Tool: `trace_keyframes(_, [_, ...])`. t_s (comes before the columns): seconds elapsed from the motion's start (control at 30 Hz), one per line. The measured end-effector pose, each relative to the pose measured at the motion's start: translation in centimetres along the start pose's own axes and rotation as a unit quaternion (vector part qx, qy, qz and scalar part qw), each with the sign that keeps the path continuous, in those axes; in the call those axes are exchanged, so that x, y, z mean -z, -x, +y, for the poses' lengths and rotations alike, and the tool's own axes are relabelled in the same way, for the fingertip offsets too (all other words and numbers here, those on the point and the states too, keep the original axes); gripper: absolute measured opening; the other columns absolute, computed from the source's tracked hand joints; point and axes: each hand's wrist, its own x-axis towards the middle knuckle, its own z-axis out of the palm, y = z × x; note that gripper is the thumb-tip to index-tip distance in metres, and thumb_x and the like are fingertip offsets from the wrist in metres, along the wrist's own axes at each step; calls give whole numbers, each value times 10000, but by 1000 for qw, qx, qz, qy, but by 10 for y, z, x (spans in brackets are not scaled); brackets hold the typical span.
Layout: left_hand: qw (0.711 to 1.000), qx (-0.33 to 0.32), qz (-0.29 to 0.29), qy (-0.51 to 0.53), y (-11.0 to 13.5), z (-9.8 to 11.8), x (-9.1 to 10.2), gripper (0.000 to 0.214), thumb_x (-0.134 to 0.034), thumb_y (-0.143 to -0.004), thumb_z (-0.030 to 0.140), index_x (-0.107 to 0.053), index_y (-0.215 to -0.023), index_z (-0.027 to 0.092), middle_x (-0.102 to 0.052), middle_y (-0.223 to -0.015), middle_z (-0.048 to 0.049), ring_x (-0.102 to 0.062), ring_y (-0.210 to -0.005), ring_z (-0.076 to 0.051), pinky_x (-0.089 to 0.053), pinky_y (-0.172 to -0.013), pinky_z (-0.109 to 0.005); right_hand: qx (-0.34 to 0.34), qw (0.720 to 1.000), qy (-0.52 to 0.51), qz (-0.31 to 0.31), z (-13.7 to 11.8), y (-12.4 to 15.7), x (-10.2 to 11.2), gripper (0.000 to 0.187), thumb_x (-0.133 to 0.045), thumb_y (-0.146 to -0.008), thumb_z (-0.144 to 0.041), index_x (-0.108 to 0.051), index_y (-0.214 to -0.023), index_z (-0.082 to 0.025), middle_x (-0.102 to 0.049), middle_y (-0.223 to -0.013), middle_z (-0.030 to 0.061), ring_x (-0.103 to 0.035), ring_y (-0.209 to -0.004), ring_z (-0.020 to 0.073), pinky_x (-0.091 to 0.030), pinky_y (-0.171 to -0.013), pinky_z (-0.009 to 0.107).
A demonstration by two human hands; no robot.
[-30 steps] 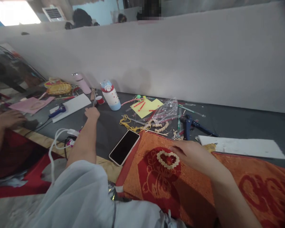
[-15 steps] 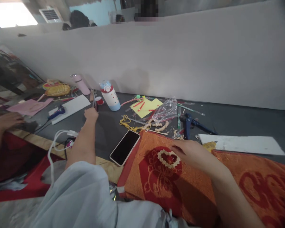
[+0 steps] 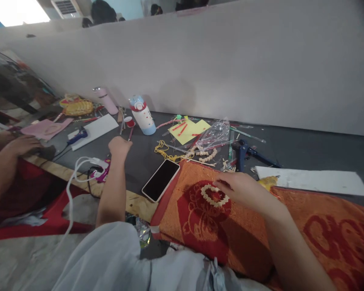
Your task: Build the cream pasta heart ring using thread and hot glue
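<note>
Arm [image 3: 286, 234] slanted inward, right hand [image 3: 241, 188] beside cream heart [image 3: 215, 203].

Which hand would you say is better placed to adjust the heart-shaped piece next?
Probably the right hand: it is at the heart-shaped piece, while the left hand is farther away, near the red spool.

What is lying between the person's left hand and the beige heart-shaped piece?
In the head view, going from the left hand to the heart-shaped piece, there come dark tabletop, the phone, then red-and-orange cloth.
</note>
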Motion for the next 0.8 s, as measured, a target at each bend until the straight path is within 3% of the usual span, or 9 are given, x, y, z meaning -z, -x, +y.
trace_keyframes(0.17, [996,-14,43,77,78,16,9,242,-588,-776,327,-739,-908,192,-764,-953,-90,-695,-978,-294,-502,-830,-360,-14,1000,8,-8,-7,-7,-4,310,-421,-984,-291,-652,-802,-193,-733,-833,69,-647,-756,198,-310,-626,278])
trace_keyframes(0.37, [981,-87,52,164,168,49,20,169,-616,-785,318,-729,-856,215,-766,-879,-32,-693,-883,-225,-508,-813,-320,-19,1000,-13,2,-18,-14,-10,293,-439,-973,-263,-667,-809,-180,-744,-857,77,-648,-775,188,-310,-645,274])
trace_keyframes(0.63, [966,-187,92,156,235,86,12,80,-614,-818,257,-684,-836,222,-745,-869,-50,-648,-921,-237,-497,-909,-362,-14,989,-135,64,-26,-19,-27,287,-466,-965,-314,-702,-884,-171,-737,-853,75,-614,-738,173,-338,-647,269])
trace_keyframes(0.8, [963,-210,69,152,260,106,7,57,-611,-826,226,-666,-836,215,-734,-873,-61,-638,-929,-244,-487,-917,-376,-25,950,-299,86,-22,-29,-43,322,-463,-958,-365,-711,-1016,-169,-752,-957,78,-647,-814,187,-420,-718,272])
